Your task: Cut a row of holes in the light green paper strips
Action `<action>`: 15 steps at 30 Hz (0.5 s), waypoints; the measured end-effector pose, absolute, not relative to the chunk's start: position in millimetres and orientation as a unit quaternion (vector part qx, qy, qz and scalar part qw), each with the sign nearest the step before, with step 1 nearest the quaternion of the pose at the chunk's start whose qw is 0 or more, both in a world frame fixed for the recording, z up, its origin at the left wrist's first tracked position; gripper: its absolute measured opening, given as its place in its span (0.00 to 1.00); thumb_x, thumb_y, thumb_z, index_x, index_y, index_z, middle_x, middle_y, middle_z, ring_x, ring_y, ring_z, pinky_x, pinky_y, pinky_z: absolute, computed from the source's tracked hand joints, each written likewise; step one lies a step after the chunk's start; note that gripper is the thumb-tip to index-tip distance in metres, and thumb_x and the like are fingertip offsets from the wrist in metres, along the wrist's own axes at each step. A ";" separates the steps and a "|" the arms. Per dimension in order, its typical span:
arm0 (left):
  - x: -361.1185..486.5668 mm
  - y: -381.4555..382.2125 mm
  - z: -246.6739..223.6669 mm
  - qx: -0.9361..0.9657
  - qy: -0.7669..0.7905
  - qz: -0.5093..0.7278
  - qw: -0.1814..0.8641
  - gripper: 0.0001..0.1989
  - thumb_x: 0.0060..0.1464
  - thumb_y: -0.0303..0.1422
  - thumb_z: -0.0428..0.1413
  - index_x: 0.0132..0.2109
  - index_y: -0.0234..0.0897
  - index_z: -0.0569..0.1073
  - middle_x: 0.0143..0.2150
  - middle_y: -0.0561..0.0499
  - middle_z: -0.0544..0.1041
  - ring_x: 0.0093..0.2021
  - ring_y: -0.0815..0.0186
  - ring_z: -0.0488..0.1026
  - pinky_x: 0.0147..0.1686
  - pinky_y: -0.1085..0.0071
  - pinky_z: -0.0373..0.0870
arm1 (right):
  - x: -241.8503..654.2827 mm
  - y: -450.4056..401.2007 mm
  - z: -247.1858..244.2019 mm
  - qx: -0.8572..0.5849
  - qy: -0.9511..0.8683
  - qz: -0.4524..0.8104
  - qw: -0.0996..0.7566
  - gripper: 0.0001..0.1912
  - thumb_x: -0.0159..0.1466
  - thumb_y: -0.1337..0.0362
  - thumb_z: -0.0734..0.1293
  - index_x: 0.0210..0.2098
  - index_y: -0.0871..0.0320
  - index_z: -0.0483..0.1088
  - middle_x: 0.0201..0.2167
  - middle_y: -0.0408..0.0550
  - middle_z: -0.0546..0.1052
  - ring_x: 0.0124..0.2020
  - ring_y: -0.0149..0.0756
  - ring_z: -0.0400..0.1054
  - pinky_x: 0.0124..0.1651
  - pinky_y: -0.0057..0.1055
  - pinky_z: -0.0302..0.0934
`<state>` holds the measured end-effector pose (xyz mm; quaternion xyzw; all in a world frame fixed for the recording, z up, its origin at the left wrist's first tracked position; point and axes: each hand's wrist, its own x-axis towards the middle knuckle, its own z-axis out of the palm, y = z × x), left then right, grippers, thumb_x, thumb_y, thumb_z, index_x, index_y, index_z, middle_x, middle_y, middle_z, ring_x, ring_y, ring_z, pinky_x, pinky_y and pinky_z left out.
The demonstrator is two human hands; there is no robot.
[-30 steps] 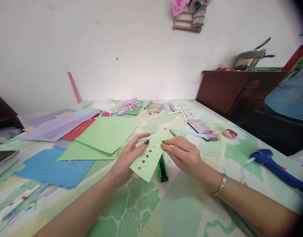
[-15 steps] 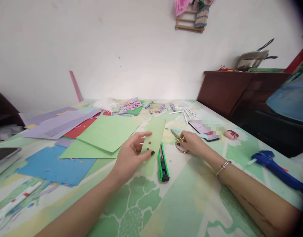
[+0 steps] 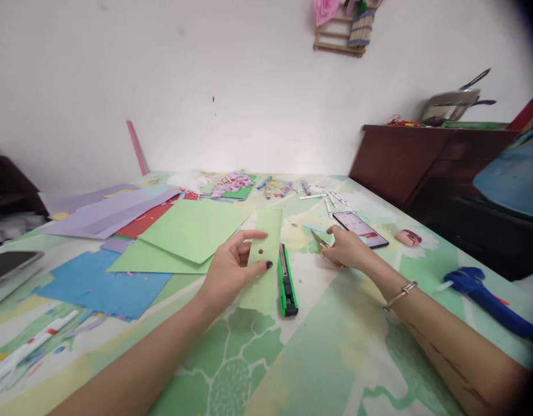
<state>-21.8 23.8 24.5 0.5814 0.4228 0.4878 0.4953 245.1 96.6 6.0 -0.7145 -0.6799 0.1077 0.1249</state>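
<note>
My left hand (image 3: 234, 263) has its thumb and fingers around a narrow light green paper strip (image 3: 266, 248) with brown spots, held just over the table. Right of the strip lies a green box cutter (image 3: 287, 286), not touched. My right hand (image 3: 345, 247) is on the small scissors (image 3: 322, 242), fingers at the gold handles, blades pointing up and left. A thin light blue strip (image 3: 312, 227) lies beside the blades and runs behind the hand toward the phone (image 3: 362, 229).
Light green sheets (image 3: 192, 228), blue sheets (image 3: 106, 286) and purple sheets (image 3: 106, 216) lie at the left. Paper scraps (image 3: 234, 182) and markers (image 3: 331, 199) are at the back. A blue glue gun (image 3: 487, 294) lies at the right, near a pink object (image 3: 408, 237).
My right hand has shifted slightly right with the scissors, off the box cutter's side. The green strip in my left hand has turned more upright and moved a little left.
</note>
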 end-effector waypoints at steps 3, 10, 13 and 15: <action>-22.8 27.5 21.9 0.578 0.436 0.498 0.477 0.24 0.40 0.33 0.64 0.47 0.37 0.71 0.31 0.52 0.76 0.29 0.68 0.73 0.27 0.74 0.68 | 250.3 99.0 9.9 -0.706 -0.674 0.131 0.172 0.25 0.54 0.64 0.67 0.51 0.63 0.64 0.24 0.47 0.76 0.24 0.35 0.69 0.24 0.26 0.55; -27.0 31.7 18.4 0.571 0.470 0.504 0.446 0.21 0.39 0.32 0.65 0.45 0.37 0.75 0.28 0.53 0.74 0.27 0.68 0.71 0.26 0.73 0.67 | 228.9 79.1 23.4 -0.610 -0.716 0.072 0.330 0.21 0.59 0.54 0.66 0.49 0.57 0.68 0.26 0.42 0.73 0.23 0.30 0.63 0.28 0.27 0.55; -27.8 31.7 17.7 0.573 0.476 0.499 0.443 0.21 0.38 0.33 0.65 0.44 0.36 0.76 0.27 0.53 0.75 0.27 0.67 0.71 0.25 0.72 0.66 | 214.5 58.9 27.8 -0.489 -0.784 0.003 0.382 0.24 0.54 0.51 0.71 0.46 0.57 0.70 0.24 0.41 0.70 0.23 0.29 0.60 0.29 0.27 0.54; -27.8 31.3 17.8 0.576 0.476 0.497 0.440 0.20 0.38 0.33 0.65 0.43 0.36 0.77 0.28 0.52 0.76 0.28 0.66 0.72 0.26 0.72 0.67 | 208.0 48.5 28.4 -0.370 -0.842 -0.031 0.392 0.21 0.55 0.54 0.72 0.45 0.57 0.71 0.23 0.41 0.70 0.22 0.27 0.59 0.27 0.25 0.53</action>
